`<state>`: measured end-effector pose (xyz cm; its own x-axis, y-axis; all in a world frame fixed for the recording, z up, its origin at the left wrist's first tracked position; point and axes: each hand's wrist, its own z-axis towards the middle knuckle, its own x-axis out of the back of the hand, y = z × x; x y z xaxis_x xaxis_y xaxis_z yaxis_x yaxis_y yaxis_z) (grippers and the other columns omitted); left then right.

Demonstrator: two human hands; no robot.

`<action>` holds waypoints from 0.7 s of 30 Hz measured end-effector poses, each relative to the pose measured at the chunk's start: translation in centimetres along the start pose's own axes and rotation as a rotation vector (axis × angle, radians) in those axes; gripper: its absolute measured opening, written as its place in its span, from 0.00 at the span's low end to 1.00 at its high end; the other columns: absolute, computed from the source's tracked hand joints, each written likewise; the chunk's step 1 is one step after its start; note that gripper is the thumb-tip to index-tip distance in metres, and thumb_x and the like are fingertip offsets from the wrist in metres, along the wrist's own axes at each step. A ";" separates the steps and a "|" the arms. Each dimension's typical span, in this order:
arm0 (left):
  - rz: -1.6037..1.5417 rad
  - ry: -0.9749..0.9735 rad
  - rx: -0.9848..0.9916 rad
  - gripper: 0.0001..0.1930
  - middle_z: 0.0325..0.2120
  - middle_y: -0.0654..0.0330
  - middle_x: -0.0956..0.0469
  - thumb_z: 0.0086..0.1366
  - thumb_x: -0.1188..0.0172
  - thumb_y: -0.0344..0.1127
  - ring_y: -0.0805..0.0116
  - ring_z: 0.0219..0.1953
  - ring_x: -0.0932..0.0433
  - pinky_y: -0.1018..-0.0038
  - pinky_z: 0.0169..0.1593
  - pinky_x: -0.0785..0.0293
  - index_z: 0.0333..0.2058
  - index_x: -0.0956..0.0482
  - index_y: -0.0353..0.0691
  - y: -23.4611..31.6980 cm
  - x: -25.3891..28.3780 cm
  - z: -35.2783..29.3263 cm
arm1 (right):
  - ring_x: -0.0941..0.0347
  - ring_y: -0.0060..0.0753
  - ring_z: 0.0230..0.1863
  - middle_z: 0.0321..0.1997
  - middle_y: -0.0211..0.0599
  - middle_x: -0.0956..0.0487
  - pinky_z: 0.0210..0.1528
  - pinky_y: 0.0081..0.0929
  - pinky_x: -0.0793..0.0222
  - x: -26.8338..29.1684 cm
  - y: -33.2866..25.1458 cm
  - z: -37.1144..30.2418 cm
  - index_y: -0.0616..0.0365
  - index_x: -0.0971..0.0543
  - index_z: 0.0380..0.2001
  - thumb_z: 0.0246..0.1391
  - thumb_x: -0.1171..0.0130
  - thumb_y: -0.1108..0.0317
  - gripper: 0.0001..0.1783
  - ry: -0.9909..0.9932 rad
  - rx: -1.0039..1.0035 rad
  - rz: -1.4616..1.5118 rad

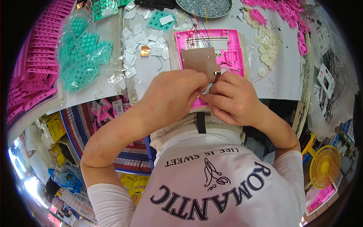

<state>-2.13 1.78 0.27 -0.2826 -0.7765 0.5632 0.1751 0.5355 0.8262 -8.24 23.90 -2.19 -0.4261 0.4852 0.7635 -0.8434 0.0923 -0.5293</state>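
White worktable space is crowded with loose parts: teal rubber keypads in clear plastic wrapping at the left, small white square pieces nearer the middle, a round metal tray of screws at the far edge, and cream-coloured round discs at the right. Directly before the person lies a rectangular bright pink plastic casing, with a flat brown circuit board resting over its middle and thin red, blue and yellow wires running from the board's far edge. Both hands meet at the board's near edge, over the near part of the casing. The left hand covers the board's near left corner, its fingers curled and drawn in toward the thumb; the right hand sits just beside the near right corner, fingers bent and bunched against its thumb. Both grips look narrow, but what they pinch is hidden, so I cannot tell whether either holds the board. Each elbow is bent outward, the left forearm slanting up to the right, the right one up to the left, backs of the hands uppermost.
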 end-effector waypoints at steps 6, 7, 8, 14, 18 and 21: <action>0.051 0.013 -0.050 0.06 0.28 0.56 0.22 0.58 0.37 0.22 0.52 0.30 0.21 0.65 0.32 0.25 0.33 0.23 0.38 -0.2 -0.1 0.1 | 0.28 0.35 0.37 0.34 0.27 0.25 0.33 0.32 0.29 -0.1 -0.2 0.1 0.52 0.15 0.36 0.38 0.30 0.66 0.17 -0.029 -0.002 -0.039; 0.068 0.012 -0.057 0.07 0.28 0.56 0.22 0.58 0.36 0.22 0.52 0.30 0.21 0.64 0.32 0.25 0.33 0.23 0.38 -0.2 -0.1 0.0 | 0.29 0.35 0.38 0.34 0.27 0.25 0.34 0.32 0.29 0.0 -0.2 0.1 0.52 0.15 0.36 0.38 0.30 0.66 0.17 -0.040 -0.002 -0.046; 0.084 0.011 -0.064 0.07 0.28 0.57 0.22 0.58 0.36 0.22 0.52 0.30 0.21 0.64 0.31 0.25 0.33 0.23 0.39 -0.2 -0.1 0.0 | 0.29 0.35 0.38 0.34 0.26 0.25 0.34 0.32 0.30 0.0 -0.3 0.2 0.52 0.15 0.37 0.39 0.30 0.65 0.17 -0.052 0.002 -0.061; 0.184 0.039 -0.054 0.07 0.30 0.57 0.23 0.60 0.37 0.23 0.52 0.29 0.22 0.65 0.31 0.25 0.35 0.24 0.40 0.0 -0.4 -0.4 | 0.30 0.33 0.42 0.36 0.26 0.26 0.38 0.31 0.34 0.2 -1.6 0.5 0.52 0.16 0.41 0.41 0.30 0.60 0.20 -0.147 -0.034 -0.185; -0.073 0.188 0.043 0.09 0.29 0.61 0.24 0.60 0.37 0.20 0.64 0.27 0.24 0.74 0.30 0.29 0.37 0.22 0.40 -1.0 -1.0 -0.9 | 0.30 0.34 0.43 0.36 0.25 0.26 0.40 0.32 0.35 0.1 -2.0 0.1 0.51 0.18 0.47 0.41 0.29 0.59 0.26 -0.207 -0.056 -0.224; -0.342 0.416 0.243 0.11 0.31 0.63 0.26 0.59 0.37 0.21 0.71 0.28 0.26 0.77 0.33 0.30 0.41 0.22 0.39 -1.8 0.1 -1.4 | 0.31 0.34 0.42 0.36 0.25 0.27 0.40 0.32 0.36 0.1 -2.1 0.1 0.51 0.20 0.51 0.42 0.29 0.58 0.29 -0.227 -0.073 -0.232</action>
<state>-1.16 0.26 -1.12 0.1171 -0.9572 0.2646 -0.0958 0.2543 0.9624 -6.54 23.63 -0.96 -0.2943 0.2381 0.9256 -0.9045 0.2435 -0.3502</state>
